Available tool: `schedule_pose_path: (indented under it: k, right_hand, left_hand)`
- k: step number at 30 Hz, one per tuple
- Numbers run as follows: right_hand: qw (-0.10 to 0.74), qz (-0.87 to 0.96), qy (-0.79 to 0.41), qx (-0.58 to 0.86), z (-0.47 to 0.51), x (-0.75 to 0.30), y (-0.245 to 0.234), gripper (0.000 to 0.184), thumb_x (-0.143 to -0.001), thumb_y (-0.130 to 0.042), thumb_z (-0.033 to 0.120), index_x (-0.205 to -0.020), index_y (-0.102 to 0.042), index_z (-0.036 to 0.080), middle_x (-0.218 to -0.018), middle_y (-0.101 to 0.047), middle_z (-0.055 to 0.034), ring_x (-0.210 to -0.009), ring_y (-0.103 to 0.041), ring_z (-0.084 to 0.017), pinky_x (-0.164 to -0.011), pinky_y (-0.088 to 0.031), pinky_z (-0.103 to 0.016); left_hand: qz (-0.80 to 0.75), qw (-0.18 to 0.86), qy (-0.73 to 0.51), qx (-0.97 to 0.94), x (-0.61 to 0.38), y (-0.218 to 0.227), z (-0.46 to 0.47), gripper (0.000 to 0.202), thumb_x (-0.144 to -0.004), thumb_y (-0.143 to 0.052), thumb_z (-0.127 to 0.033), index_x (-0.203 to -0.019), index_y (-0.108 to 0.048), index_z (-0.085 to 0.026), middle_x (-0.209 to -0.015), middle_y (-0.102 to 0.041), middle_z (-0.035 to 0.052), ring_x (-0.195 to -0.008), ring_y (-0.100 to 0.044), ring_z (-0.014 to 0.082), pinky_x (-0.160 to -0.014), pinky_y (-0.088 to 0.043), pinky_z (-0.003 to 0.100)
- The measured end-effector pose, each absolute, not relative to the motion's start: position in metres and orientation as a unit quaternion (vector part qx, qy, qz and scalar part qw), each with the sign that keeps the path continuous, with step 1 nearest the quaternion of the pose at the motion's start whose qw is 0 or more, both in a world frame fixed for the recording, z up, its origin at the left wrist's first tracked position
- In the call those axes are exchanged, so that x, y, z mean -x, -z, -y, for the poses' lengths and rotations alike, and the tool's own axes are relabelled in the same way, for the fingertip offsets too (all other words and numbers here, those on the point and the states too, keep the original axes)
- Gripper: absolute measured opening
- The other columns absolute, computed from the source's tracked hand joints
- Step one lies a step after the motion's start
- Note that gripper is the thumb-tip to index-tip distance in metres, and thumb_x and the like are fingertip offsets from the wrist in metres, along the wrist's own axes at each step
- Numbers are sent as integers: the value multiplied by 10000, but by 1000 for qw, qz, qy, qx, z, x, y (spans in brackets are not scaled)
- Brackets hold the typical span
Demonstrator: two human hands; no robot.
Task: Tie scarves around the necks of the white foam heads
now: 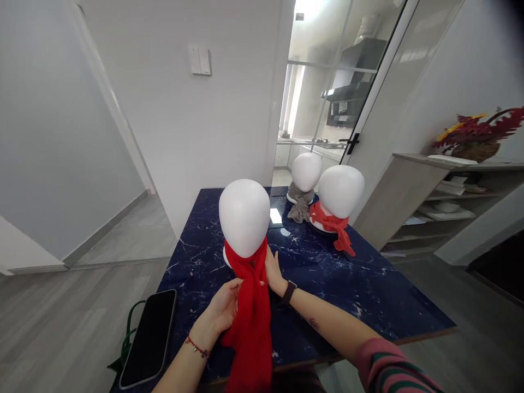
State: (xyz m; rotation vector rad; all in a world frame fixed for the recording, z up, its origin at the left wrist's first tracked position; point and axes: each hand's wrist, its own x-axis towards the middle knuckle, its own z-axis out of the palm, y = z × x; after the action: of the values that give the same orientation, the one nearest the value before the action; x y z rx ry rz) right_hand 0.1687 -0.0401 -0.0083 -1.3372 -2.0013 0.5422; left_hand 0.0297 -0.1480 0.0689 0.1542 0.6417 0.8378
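Observation:
A white foam mannequin head [244, 217] stands near the front of the dark blue marble table [368, 289]. A red scarf [251, 322] is wrapped round its neck and hangs down over the table's front edge. My left hand [224, 305] is closed on the hanging scarf just below the neck. My right hand [273, 270] lies against the scarf's right side at the neck, fingers stretched upward. A black watch is on my right wrist, a red bracelet on my left.
Two more white heads stand at the back: one with a grey scarf [303, 185], one with a red scarf [339, 202]. A black phone [149, 338] lies at the table's front left corner. A shelf unit with a flower basket [477, 139] stands right.

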Motion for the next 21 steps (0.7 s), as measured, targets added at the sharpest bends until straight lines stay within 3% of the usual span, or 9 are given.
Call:
schedule_pose_path:
  k: [5,11,13,16,21]
  right_hand:
    - [434,745,-348,368,19,-177,-19,463,-863,-437,357,-1303,-410,213,-1320,-489,-109,-1195,-464,-222,-1036,-330,-424]
    - [422,721,-454,310,1,-182,-26,360,-845,-473,420,-1118,-540,195,-1139,-609,-79,-1040,-550,-206,-933,-426,-388]
    - [418,724,-446,319,1,-183,-22,387,-816,-520,421,-1126,-534,190,-1128,-611,-84,-1041,-551,-214,-927,-429,-393]
    - [405,762,-398,312,3,-182,-18,578,-679,-690,381,-1180,-491,171,-1138,-598,-105,-1094,-526,-242,-956,-407,-404]
    - [364,806,-359,298,-2,-194,-29,677,-669,-689,321,-1267,-423,149,-1251,-526,-151,-1155,-497,-248,-999,-372,-405]
  left_hand:
    - [-313,864,-385,-91,-47,-68,142,388,-761,-502,-227,-1099,-598,-63,-825,-716,107,-780,-675,216,-709,-502,283]
    - [-311,884,-333,-106,-51,-65,142,453,-762,-497,-344,-1094,-595,-51,-884,-703,141,-826,-674,258,-696,-495,304]
    - [-317,879,-337,-114,-49,-68,150,446,-764,-493,-341,-1083,-599,-47,-888,-700,142,-838,-674,257,-679,-488,283]
    - [-326,872,-345,-117,-46,-77,169,426,-756,-498,-309,-1073,-603,-44,-912,-693,138,-848,-671,247,-665,-476,255]
    - [-353,833,-400,-145,-46,-89,191,372,-698,-473,-170,-1015,-624,-47,-952,-677,128,-867,-641,221,-741,-466,276]
